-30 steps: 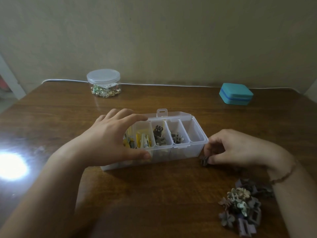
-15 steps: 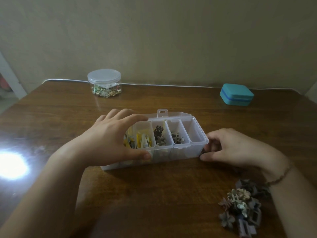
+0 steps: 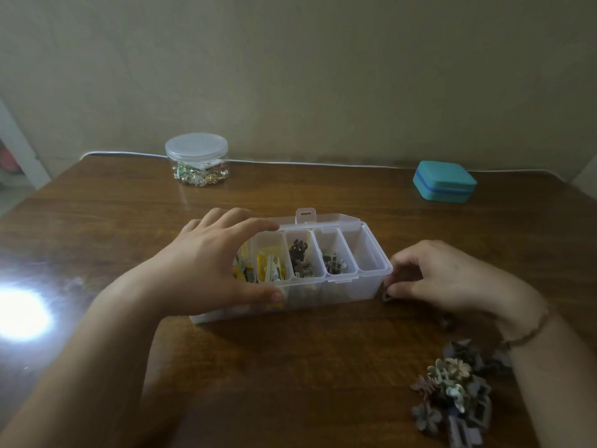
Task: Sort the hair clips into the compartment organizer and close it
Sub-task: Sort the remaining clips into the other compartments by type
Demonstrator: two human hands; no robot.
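A clear compartment organizer [image 3: 371, 287] stands open in the middle of the wooden table, its lid folded back. My left hand [image 3: 206, 266] grips its left part, thumb on the front wall and fingers over the back rim. Yellow clips [image 3: 269, 270], brown clips [image 3: 298, 260] and grey-brown clips [image 3: 334, 265] fill three compartments; the rightmost one holds nothing. My right hand [image 3: 442, 276] rests beside the organizer's right end, fingers curled, pinching a small dark hair clip [image 3: 386, 297] on the table. A pile of flower and square hair clips [image 3: 452, 392] lies at the front right.
A clear lidded jar [image 3: 196, 160] of small trinkets stands at the back left. A teal case [image 3: 444, 180] sits at the back right. A white cable [image 3: 323, 163] runs along the far table edge. A bright light glare [image 3: 19, 313] shows on the left.
My right hand shifted slightly toward the organizer's right end, its fingers working at a small dark clip on the table. My left hand and the organizer stayed put.
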